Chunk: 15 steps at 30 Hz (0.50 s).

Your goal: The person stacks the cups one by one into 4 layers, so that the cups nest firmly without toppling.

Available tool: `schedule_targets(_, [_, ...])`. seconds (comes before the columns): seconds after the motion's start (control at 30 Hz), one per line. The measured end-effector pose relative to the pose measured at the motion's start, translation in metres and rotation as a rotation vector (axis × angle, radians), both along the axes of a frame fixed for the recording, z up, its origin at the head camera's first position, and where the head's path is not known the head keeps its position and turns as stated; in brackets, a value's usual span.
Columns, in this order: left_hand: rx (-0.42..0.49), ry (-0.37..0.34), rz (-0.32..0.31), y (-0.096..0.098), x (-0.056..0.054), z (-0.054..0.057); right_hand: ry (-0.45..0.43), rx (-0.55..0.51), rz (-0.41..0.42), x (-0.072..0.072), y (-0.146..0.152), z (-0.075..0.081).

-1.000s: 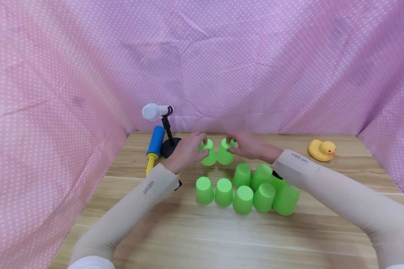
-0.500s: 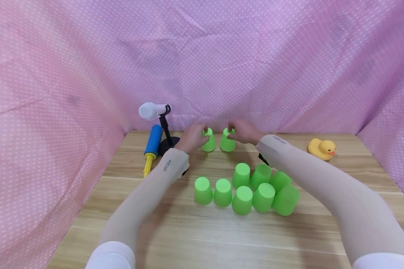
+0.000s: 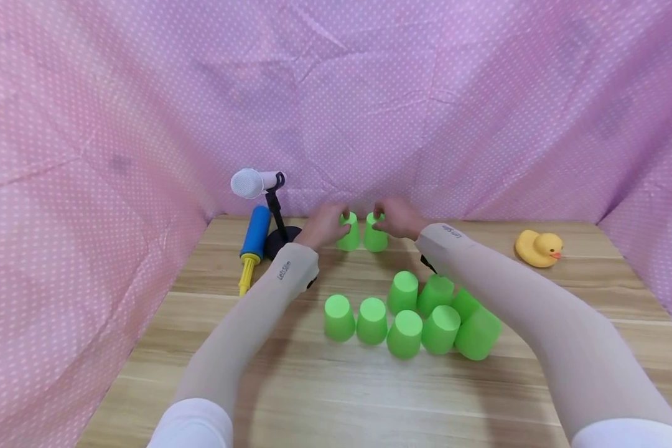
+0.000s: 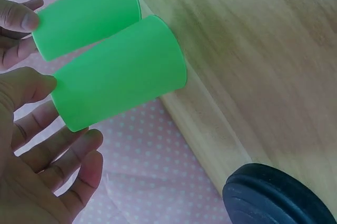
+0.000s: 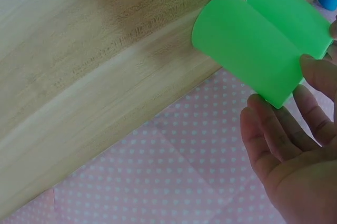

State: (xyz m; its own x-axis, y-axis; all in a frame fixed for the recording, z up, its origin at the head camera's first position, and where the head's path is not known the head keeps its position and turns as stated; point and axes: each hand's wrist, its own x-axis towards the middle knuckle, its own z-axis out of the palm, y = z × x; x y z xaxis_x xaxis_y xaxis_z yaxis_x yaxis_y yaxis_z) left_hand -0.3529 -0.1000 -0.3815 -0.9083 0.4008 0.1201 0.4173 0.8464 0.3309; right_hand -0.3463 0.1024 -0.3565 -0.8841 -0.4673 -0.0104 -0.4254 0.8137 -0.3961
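Two green plastic cups stand upside down side by side near the table's back edge. My left hand (image 3: 325,225) pinches the left cup (image 4: 121,71) near its narrow upper end, thumb on one side and fingers on the other. The right cup (image 5: 247,50) is pinched the same way by my right hand (image 3: 402,218). In the wrist views the cups' wide rims meet the wooden surface, with a narrow gap between the two. Closer to me, several more upturned green cups (image 3: 372,321) form two rough rows.
On the left, a white microphone (image 3: 249,184) on a black stand (image 3: 277,214) rises beside a blue and yellow hand pump (image 3: 256,235). A yellow rubber duck (image 3: 538,249) sits at the back right. Behind the wooden table (image 3: 336,398) hangs a pink dotted cloth (image 3: 369,112).
Both hands have pushed their cups farther back toward the cloth. Over the last half second the two cups have come closer together. The nearer cups have stayed in place.
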Motion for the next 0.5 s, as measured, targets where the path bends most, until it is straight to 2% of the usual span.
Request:
schedule_targets(0.27, [-0.043,0.049,-0.019,-0.001,0.006,0.006,0.023,-0.006,0.039,0.001,0.006,0.004])
schedule_targets(0.4, [-0.02,0.091,-0.05,-0.004,0.01,0.017,0.036,-0.037,0.049,0.005,0.013,0.014])
schedule_targets(0.5, [-0.014,0.104,-0.076,-0.004,0.017,0.03,0.056,-0.064,0.062,0.009,0.022,0.023])
